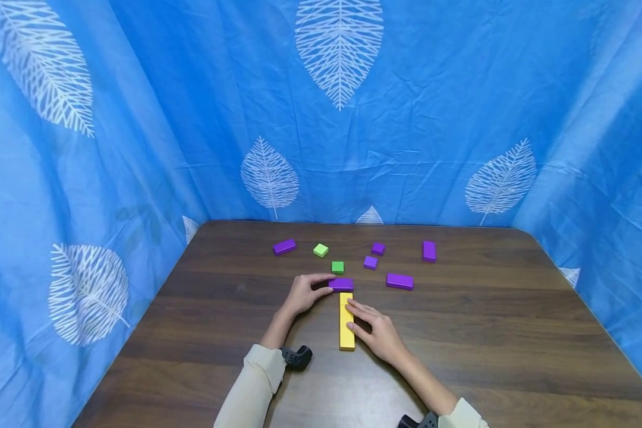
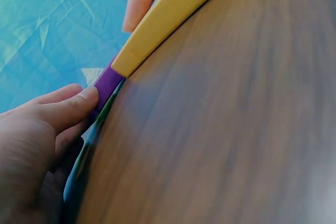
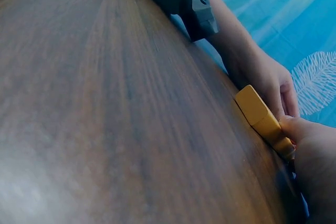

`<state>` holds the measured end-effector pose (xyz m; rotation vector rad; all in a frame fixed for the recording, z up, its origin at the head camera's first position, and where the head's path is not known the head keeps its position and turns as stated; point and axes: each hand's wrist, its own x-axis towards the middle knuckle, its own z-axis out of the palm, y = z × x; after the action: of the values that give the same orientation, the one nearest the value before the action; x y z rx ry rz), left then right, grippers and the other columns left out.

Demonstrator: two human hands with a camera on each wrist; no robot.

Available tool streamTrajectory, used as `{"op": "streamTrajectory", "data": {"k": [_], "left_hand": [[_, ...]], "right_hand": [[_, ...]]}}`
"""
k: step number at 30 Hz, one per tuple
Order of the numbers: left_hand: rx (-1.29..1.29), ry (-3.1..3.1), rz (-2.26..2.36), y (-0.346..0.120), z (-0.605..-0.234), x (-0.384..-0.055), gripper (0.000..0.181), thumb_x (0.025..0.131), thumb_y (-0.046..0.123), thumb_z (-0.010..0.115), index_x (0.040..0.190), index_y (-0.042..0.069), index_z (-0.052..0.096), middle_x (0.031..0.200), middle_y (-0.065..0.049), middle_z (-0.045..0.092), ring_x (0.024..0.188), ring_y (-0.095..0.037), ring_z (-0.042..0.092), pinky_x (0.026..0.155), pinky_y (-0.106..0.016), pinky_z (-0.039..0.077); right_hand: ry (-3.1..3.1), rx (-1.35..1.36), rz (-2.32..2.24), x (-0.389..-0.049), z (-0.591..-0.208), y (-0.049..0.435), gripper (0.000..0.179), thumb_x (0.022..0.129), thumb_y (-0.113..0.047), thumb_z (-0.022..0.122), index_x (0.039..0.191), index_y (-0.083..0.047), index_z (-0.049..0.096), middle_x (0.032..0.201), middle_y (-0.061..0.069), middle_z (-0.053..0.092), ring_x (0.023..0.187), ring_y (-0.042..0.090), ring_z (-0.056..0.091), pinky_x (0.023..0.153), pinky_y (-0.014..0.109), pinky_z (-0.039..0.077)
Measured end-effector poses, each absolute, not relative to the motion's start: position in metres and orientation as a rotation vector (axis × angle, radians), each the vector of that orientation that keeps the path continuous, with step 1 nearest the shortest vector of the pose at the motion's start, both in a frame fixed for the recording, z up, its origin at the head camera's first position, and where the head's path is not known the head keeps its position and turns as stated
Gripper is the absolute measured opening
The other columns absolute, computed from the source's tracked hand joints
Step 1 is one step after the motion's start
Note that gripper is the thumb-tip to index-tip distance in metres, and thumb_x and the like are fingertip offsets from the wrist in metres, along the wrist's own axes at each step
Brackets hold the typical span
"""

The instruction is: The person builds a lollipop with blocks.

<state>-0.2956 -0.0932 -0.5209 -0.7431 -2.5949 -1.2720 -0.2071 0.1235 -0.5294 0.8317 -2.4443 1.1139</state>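
Observation:
My left hand (image 1: 301, 293) pinches the left end of a purple block (image 1: 341, 285), thumb on its near side and a finger at its far side. This block lies crosswise at the far end of a row of yellow blocks (image 1: 346, 333), which has a seam near its top. In the left wrist view the purple block (image 2: 108, 81) meets the end of the yellow row (image 2: 173, 17). Along the row's right side, my right hand (image 1: 377, 334) rests its thumb and extended fingertips against the yellow. Just beyond the purple block sits a green block (image 1: 337, 267).
A lighter green block (image 1: 320, 250) and a purple block (image 1: 284, 247) lie farther back left. Toward the right are two small purple blocks, one nearer (image 1: 371, 263), plus a long purple block (image 1: 399, 281) and another (image 1: 429, 251). A blue curtain (image 1: 406, 119) hangs behind the wooden table (image 1: 513, 333).

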Motion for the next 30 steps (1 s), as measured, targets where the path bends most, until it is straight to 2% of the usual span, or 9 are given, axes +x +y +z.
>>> {"op": "streamTrajectory", "data": {"k": [14, 30], "left_hand": [[-0.818, -2.631, -1.28, -0.0871, -0.5183, -0.2943, 0.038, 0.082, 0.021, 0.07, 0.118, 0.01, 0.064, 0.117, -0.005, 0.063, 0.112, -0.02, 0.055, 0.097, -0.035, 0.042], [-0.856, -2.598, -1.309, -0.0863, -0.521, -0.2941, 0.031, 0.084, 0.015, 0.069, 0.114, 0.009, 0.066, 0.113, -0.004, 0.065, 0.108, -0.018, 0.058, 0.092, -0.03, 0.046]], "right_hand": [[-2.496, 0.82, 1.113, -0.2079, -0.5292, 0.1243, 0.038, 0.087, -0.023, 0.065, 0.122, -0.008, 0.061, 0.129, 0.003, 0.055, 0.117, 0.025, 0.051, 0.095, 0.043, 0.042], [-2.517, 0.818, 1.124, -0.2085, -0.529, 0.126, 0.038, 0.088, -0.023, 0.064, 0.123, -0.008, 0.061, 0.13, 0.003, 0.054, 0.117, 0.027, 0.051, 0.096, 0.043, 0.042]]}}
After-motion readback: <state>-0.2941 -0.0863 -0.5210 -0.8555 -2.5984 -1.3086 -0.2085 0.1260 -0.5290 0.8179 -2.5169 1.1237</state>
